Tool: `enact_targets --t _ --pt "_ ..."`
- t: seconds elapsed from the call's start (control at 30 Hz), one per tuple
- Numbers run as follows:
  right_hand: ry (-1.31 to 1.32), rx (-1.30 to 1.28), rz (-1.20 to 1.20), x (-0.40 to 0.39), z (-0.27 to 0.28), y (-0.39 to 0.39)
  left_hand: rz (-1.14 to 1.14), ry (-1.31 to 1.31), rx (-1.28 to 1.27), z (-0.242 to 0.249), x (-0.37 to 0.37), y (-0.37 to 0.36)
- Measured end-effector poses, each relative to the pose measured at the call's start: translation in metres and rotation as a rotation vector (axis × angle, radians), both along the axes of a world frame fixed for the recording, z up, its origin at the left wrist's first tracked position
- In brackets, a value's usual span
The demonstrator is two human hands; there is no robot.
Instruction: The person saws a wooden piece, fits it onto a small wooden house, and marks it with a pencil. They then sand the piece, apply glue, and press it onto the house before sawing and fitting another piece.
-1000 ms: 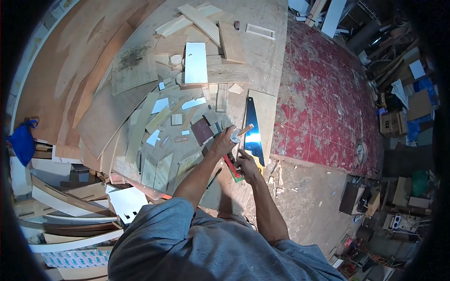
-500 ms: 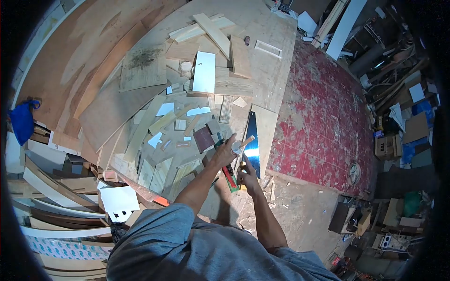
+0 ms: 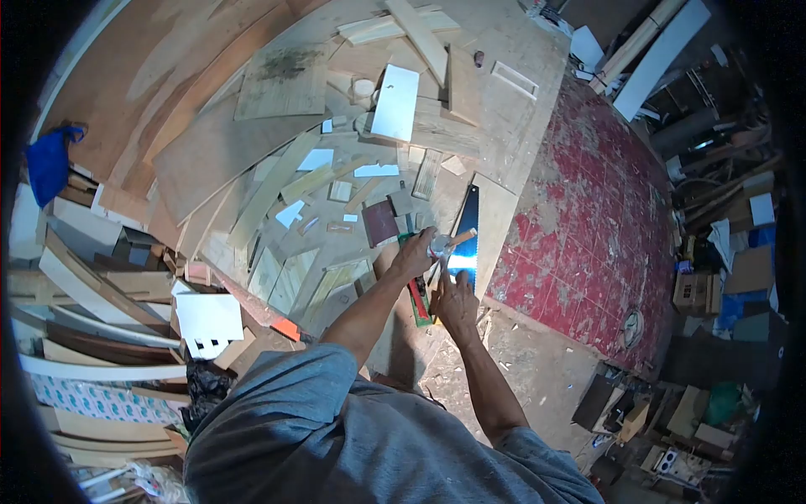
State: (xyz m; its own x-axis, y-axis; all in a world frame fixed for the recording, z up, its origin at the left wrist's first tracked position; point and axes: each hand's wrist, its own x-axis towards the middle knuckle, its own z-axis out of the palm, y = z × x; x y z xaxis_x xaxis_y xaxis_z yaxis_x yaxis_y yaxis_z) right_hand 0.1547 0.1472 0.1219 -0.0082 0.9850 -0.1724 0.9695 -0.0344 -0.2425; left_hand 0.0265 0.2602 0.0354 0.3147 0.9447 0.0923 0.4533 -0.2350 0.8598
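My left hand is closed around a small pale round container with a wooden stick poking out to the right. My right hand sits just below it, fingers pointing up toward the container and covering the handle end of a handsaw. The saw's blue-grey blade lies on a pale board. A red and green tool lies between my two forearms. I cannot tell whether the right hand grips anything.
Wood offcuts and strips litter the plywood bench. A dark maroon square lies left of my hands, a white panel farther back. Red tiled floor is at right, stacked boards at left, clutter along the right edge.
The view has shifted, so the bench sits higher and more to the right. My right hand has risen closer to the container. The left hand keeps hold of the container.
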Motion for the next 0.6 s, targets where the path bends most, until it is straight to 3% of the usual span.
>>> enact_targets --t 0.1,0.17,0.27,0.3,0.37,0.43,0.5,0.53,0.57,0.6 --pt "-0.067 -0.017 0.011 0.001 -0.012 0.007 0.009 0.001 -0.023 -0.013 0.003 -0.006" --pt "0.045 -0.065 -0.059 -0.002 -0.018 0.000 0.006 0.038 -0.058 -0.007 0.003 -0.006" --pt "0.016 0.170 0.052 0.007 -0.017 -0.028 0.057 0.071 -0.090 -0.007 0.007 -0.006" --pt "0.088 -0.055 -0.078 0.003 0.007 -0.035 0.051 0.076 -0.107 -0.006 0.001 -0.007" --pt "0.192 -0.098 -0.250 0.011 0.009 -0.062 -0.017 0.035 -0.077 0.008 -0.015 -0.011" --pt "0.224 0.242 -0.201 0.033 -0.024 -0.104 -0.037 0.016 -0.102 0.039 -0.053 -0.009" --pt "0.370 0.105 -0.454 0.035 -0.027 -0.142 -0.004 -0.053 -0.310 0.014 -0.110 -0.003" --pt "0.395 0.045 -0.572 0.030 -0.025 -0.159 0.059 -0.133 -0.249 0.009 -0.144 -0.006" --pt "0.265 0.147 -0.504 0.037 -0.060 -0.186 0.229 -0.018 -0.161 0.008 -0.180 -0.014" --pt "0.306 0.107 -0.554 0.041 -0.089 -0.209 0.320 0.047 -0.230 0.038 -0.212 -0.028"
